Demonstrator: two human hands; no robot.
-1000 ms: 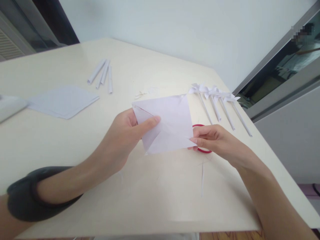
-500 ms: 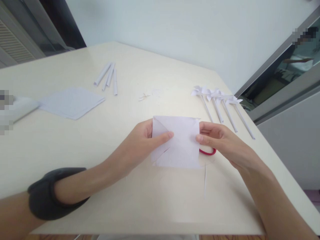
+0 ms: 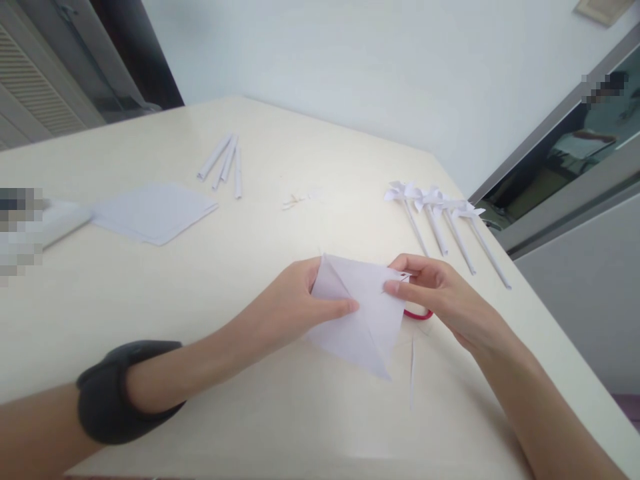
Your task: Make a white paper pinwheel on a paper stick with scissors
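Left hand [image 3: 305,300], forearm from lower left, thumb extended on top, pinches creased white paper [image 3: 345,337] just below frame centre; right hand [image 3: 427,287], forearm from lower right, fingers curled, pinches paper's upper-right corner.

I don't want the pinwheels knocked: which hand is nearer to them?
The right hand. It is on the near side of the pinwheels, gripping the paper by its right part; the left hand is farther off, to their left.
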